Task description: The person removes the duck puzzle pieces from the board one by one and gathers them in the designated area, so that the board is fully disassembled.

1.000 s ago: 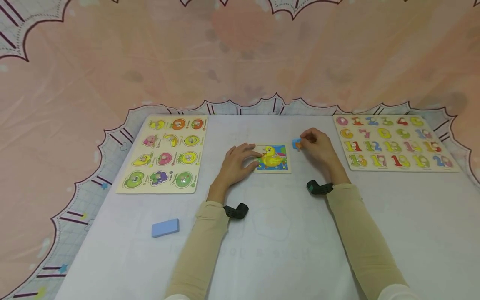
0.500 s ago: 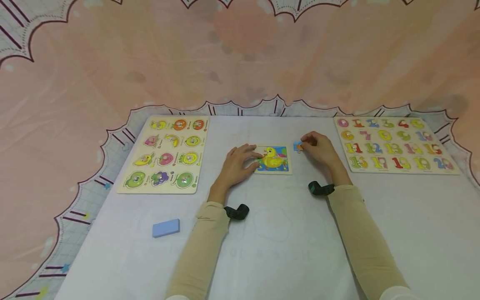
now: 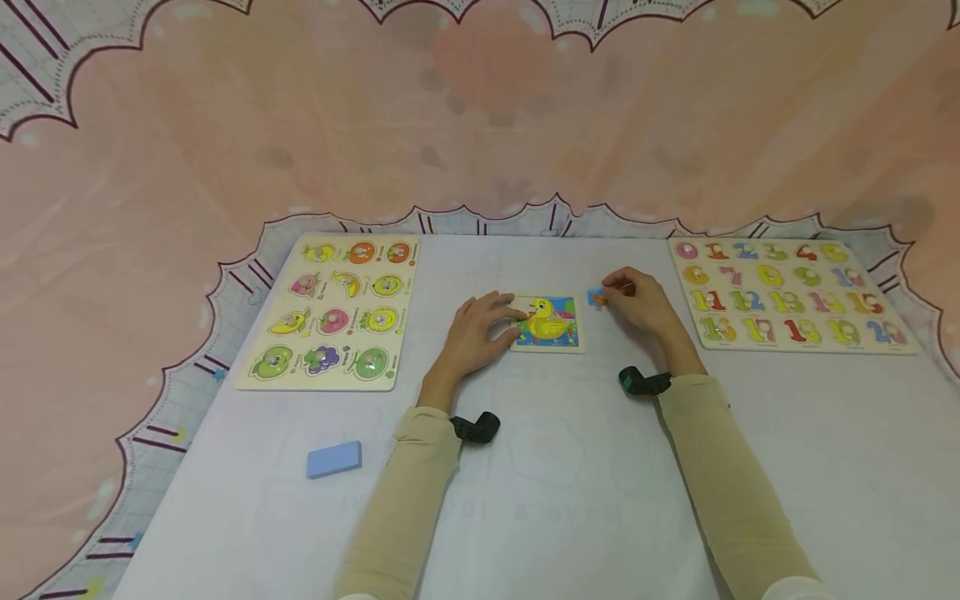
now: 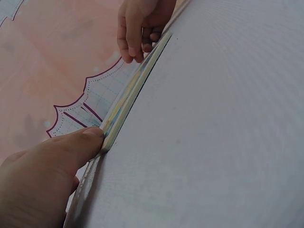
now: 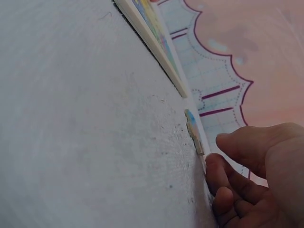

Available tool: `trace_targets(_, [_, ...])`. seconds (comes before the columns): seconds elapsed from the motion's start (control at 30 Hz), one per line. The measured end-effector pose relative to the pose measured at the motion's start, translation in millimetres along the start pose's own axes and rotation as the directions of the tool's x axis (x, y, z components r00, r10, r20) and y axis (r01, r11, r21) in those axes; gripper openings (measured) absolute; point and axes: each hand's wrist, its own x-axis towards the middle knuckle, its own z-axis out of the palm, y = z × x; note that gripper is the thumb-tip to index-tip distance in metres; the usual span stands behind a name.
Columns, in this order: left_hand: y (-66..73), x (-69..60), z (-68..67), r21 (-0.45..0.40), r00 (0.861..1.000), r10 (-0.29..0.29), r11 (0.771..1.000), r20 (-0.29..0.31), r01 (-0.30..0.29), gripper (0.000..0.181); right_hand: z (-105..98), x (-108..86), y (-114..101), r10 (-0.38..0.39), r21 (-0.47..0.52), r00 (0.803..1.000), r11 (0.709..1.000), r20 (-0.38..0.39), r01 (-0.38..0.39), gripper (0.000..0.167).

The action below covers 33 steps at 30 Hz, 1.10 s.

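Note:
A small square board with a yellow duck picture (image 3: 551,323) lies flat between the hands. Fingers and thumb of the left hand (image 3: 478,333) rest at its left side; in the left wrist view the left thumb (image 4: 88,140) touches the board's near corner. Right of the board, a small blue and orange puzzle piece (image 3: 596,297) lies on the white surface. Beside it is the right hand (image 3: 641,304). The right wrist view shows thumb and index fingertip apart, close to the end of the piece (image 5: 193,133), with the other fingers loosely curled.
A fruit puzzle board (image 3: 352,312) lies to the left and a number puzzle board (image 3: 795,292) to the right. A blue block (image 3: 334,459) lies nearer the person, left of the left forearm. Patterned cloth (image 3: 480,125) hangs behind the table.
The right hand and the small piece have shifted slightly toward the person. The left hand stays at the duck board. The head view has tilted a little.

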Motion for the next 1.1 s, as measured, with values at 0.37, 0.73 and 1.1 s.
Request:
trace_targets(0.37, [2.5,3.3,-3.2,0.022,1.000,-0.002,1.000,0.000,0.002,0.026,0,3.0,-8,-0.073,0.041,0.997,0.996,-0.021,0.074,0.025])
trace_targets(0.73, [3.7,1.6,-2.9,0.008,1.000,-0.002,1.000,-0.008,0.002,0.026,15,-2.0,-28,-0.142,0.022,0.985,0.990,0.098,0.141,0.021])
trace_targets(1.1, [2.2,-2.0,-1.0,-0.004,1.000,0.011,1.000,-0.014,-0.012,0.025,34,-7.1,-43,-0.250,0.024,0.952,0.968,0.177,0.250,0.020])
